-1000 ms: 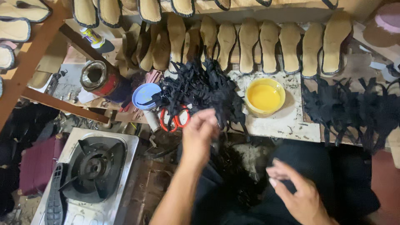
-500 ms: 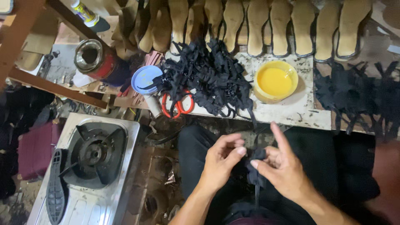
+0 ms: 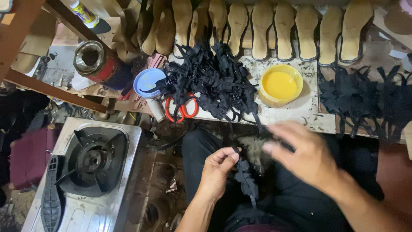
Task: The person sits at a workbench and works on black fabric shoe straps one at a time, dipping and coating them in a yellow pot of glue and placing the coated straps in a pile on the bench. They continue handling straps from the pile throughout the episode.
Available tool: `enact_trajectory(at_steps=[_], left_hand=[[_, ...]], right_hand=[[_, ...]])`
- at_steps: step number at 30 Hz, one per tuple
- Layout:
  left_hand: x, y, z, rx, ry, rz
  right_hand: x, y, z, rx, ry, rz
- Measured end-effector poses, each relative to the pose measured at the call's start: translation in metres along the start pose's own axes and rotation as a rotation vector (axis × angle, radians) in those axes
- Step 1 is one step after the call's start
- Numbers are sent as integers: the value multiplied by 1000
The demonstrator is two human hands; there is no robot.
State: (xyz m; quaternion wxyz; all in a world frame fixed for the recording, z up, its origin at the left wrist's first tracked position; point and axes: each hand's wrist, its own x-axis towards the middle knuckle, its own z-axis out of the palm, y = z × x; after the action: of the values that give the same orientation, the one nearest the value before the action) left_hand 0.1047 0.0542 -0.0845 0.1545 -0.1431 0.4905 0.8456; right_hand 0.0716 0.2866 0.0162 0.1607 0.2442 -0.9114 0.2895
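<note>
My left hand [image 3: 216,168] is closed in a pinch, thumb and forefinger gripping the top end of a black strap piece [image 3: 246,180]. The strap piece hangs from that pinch over my lap, long axis running nearly straight down, its tail ending just below my left wrist line. My right hand [image 3: 307,157] is open, fingers spread and blurred, holding nothing that I can see; it lies to the right of the strap piece and slightly above it, not touching it. The left hand is therefore the nearer one, being on the piece itself.

Taking the strap piece as the landmark: the pile of black straps [image 3: 212,81] lies above it on the workbench [image 3: 296,114]; the red-handled scissors [image 3: 180,109] sit above and to the left; the yellow bowl of glue [image 3: 280,84] sits above and to the right; the gas stove [image 3: 92,161] stands well to the left.

Compared with half a second ago: both hands then met on the piece at my lap. The right hand has since released it and drawn away to the right, while the left keeps its grip.
</note>
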Motion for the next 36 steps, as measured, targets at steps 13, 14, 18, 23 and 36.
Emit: enact_trajectory(at_steps=[13, 14, 18, 23, 36], left_hand=[[-21, 4, 1, -179, 10, -162], [-22, 6, 0, -201, -9, -173], [-19, 17, 5, -269, -74, -176], [-19, 27, 18, -356, -134, -216], [-21, 19, 35, -392, -220, -210]], right_hand=[[78, 67, -15, -259, 74, -105], [76, 68, -15, -225, 86, -105], [60, 58, -10, -72, 89, -96], [12, 12, 3, 141, -5, -134], [-25, 18, 41, 47, 40, -336]])
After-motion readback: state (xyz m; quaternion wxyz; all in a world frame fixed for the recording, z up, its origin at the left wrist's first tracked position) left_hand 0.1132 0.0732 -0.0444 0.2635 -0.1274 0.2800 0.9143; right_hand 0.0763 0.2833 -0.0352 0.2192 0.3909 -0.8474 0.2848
